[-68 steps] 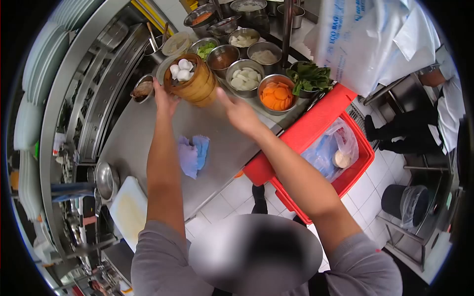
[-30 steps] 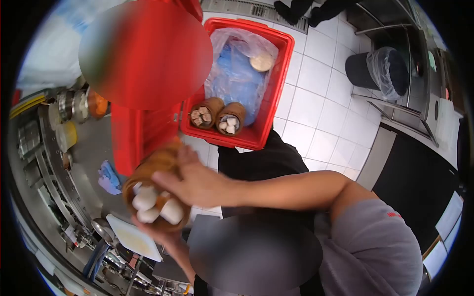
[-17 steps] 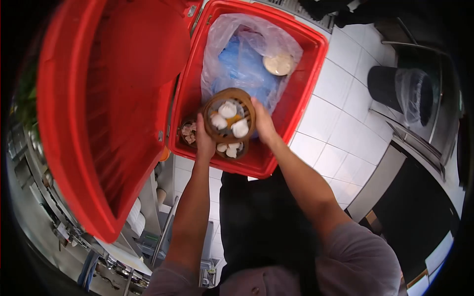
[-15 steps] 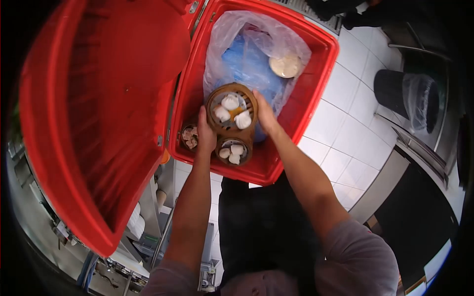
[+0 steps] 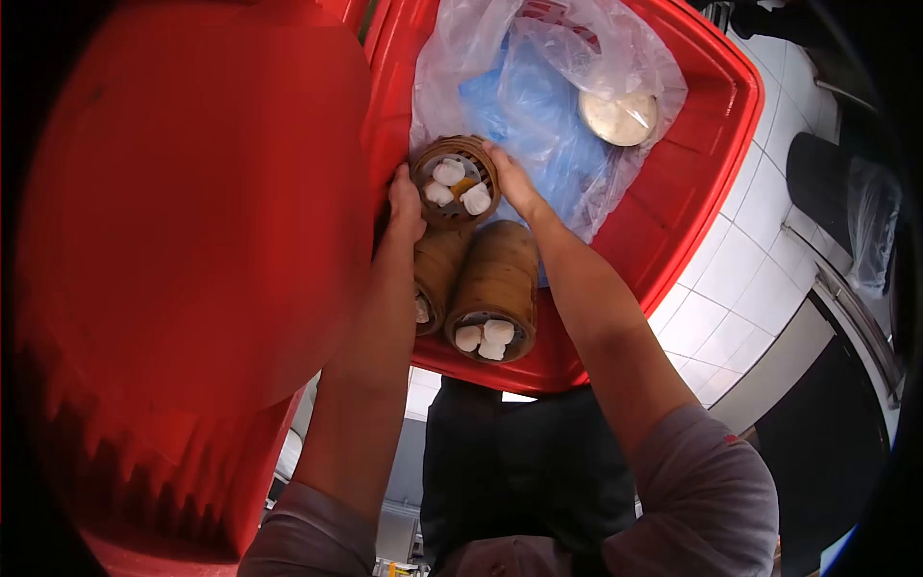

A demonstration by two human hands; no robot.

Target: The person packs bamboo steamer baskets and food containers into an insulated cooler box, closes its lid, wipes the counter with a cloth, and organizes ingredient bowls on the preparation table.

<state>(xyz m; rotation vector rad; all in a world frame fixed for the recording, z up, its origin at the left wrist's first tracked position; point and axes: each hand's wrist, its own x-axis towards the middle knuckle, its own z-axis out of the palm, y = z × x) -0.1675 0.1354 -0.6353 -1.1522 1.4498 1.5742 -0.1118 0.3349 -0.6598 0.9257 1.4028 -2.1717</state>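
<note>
Between my two hands is a round bamboo steamer basket [image 5: 460,222] with several white dumplings [image 5: 448,173] on a liner. My left hand [image 5: 405,200] presses against its left side, and my right hand [image 5: 512,181] grips its right side. Close below it, inside the red bin [image 5: 663,207], stands a tall stack of bamboo steamers [image 5: 496,274] topped with white dumplings [image 5: 493,337]. Another steamer stack [image 5: 440,264] is beside it on the left, partly hidden by my left forearm. Whether the held basket rests on anything underneath is hidden.
The bin's red lid [image 5: 202,212] stands open on the left. Clear plastic [image 5: 437,67] and blue bags [image 5: 538,125] fill the far part, with a round lidded container [image 5: 618,117] on them. A black trash bin [image 5: 817,183] is on the tiled floor [image 5: 735,264] at right.
The held steamer has moved farther toward the bin's hinge side and away from the stacks, whose sides now show. My head has shifted, so the lid fills more of the left.
</note>
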